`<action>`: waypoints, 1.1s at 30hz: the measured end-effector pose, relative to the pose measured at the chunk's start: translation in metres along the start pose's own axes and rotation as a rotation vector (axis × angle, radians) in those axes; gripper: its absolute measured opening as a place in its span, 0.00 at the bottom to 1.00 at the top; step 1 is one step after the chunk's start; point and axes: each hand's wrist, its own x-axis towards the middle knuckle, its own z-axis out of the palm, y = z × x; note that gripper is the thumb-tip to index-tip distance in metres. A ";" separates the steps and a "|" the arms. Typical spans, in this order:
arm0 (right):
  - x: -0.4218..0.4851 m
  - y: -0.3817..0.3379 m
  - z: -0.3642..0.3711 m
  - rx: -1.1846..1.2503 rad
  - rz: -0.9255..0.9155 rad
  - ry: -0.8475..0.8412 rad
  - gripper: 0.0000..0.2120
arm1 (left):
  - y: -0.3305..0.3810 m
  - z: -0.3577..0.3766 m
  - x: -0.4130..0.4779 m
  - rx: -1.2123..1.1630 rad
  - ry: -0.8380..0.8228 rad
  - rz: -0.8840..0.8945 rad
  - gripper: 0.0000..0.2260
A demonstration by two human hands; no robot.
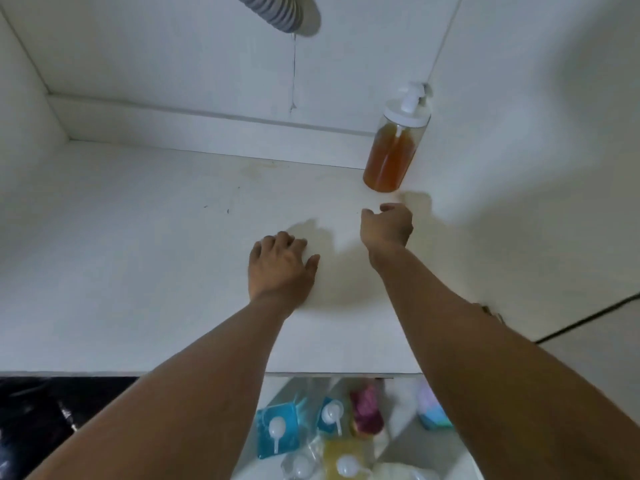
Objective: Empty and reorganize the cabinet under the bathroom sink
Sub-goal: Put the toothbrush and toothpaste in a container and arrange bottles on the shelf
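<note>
No text, label or brand can be read on any bottle or surface here.

Dim, soft shadows, blurred edges

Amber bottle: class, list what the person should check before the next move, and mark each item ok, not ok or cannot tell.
1. Amber bottle stands upright in the back right corner: ok.
2. Right hand holds nothing, free to grasp: ok.
3. Right hand on the bottle: not ok, a gap shows between them.
4. Left hand rests flat on the cabinet floor, clear of the bottle: ok.
5. Pump cap tight: cannot tell.
6. Free spot among the bottles outside: cannot tell.
</note>
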 end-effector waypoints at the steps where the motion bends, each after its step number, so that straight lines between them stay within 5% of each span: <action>1: -0.021 0.008 -0.006 -0.041 -0.043 -0.035 0.18 | 0.000 -0.005 -0.007 -0.020 -0.027 0.006 0.20; 6: -0.097 0.041 -0.052 -0.318 -0.221 -0.284 0.16 | -0.009 -0.038 -0.050 -0.057 -0.236 0.018 0.19; 16: -0.213 0.095 -0.131 -0.460 -0.174 -0.548 0.11 | -0.031 -0.080 -0.178 -0.118 -0.367 0.080 0.17; 24: -0.276 0.161 -0.181 -0.431 -0.083 -0.345 0.07 | -0.039 -0.063 -0.260 -0.169 -0.439 -0.059 0.19; 33: -0.282 0.216 -0.194 -0.419 0.262 -0.096 0.37 | -0.046 -0.006 -0.279 -0.171 -0.511 -0.217 0.29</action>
